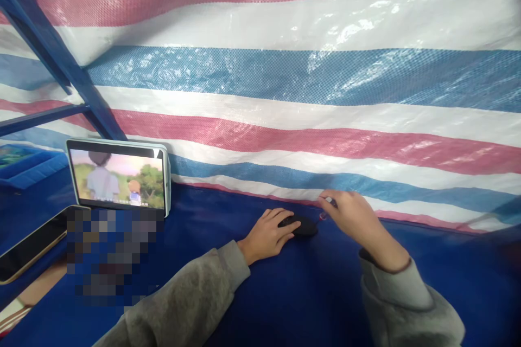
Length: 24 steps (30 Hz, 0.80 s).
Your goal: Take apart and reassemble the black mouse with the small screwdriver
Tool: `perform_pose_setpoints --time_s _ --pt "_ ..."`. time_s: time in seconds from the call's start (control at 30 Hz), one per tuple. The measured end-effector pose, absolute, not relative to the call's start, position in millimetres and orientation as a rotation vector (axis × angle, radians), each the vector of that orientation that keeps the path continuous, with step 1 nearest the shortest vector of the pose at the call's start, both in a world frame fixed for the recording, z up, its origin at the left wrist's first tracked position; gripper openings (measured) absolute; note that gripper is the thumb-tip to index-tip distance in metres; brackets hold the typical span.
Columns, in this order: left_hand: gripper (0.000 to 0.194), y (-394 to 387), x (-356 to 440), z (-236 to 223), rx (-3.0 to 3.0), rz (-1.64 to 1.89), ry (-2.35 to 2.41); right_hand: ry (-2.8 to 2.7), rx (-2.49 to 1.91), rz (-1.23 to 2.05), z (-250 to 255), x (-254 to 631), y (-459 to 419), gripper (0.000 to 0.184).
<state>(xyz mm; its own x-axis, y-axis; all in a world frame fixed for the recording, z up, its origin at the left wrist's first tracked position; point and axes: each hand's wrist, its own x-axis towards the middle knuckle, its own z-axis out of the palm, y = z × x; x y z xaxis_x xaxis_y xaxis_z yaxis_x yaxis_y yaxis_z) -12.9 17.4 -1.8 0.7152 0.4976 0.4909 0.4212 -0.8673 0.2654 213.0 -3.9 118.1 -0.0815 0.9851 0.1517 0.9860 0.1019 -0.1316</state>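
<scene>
My left hand (271, 234) lies over a flat black oval object (306, 226) on the blue surface, its thumb and fingers gripping the near end. In shape the object resembles a computer mouse, but its details are too dark to make out. Just right of it, my right hand (348, 211) is raised with its fingers pinched together. From between those fingers shows a small tool-like piece (331, 203), dark and partly clear. A thin pinkish tip or strand (322, 217) hangs down toward the black object's far end; whether they touch is unclear.
On the left stands a tablet (118, 173) playing a cartoon, with a phone (36, 246) near it. Another person's arm (44, 282) reaches in beside a blurred patch. A blue tray (35, 168) sits farther left. Striped sheeting (285, 76) and a blue metal frame (61, 49) bound the back.
</scene>
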Motion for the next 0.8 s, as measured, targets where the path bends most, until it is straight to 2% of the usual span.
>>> perform_pose_setpoints --time_s 0.17,0.43,0.5,0.63,0.8 --pt "0.033 16.7 -12.2 -0.4 2.789 0.887 0.728 -2.138 -1.969 -0.010 116.4 215.4 -4.4 0.032" --pt "0.036 16.3 -10.6 -2.0 2.828 0.769 0.724 -2.172 -2.025 0.075 121.6 208.9 -5.3 0.050" --pt "0.036 17.3 -10.6 -3.2 2.815 0.763 0.755 -2.152 -2.059 0.054 123.0 207.9 -7.6 0.045" --pt "0.035 18.3 -10.8 -4.6 2.802 0.771 0.766 -2.139 -2.108 -0.027 124.8 208.1 -14.1 0.022" --pt "0.035 19.1 -10.7 -6.6 2.804 0.794 0.761 -2.165 -2.030 0.087 122.4 211.6 -17.1 0.022"
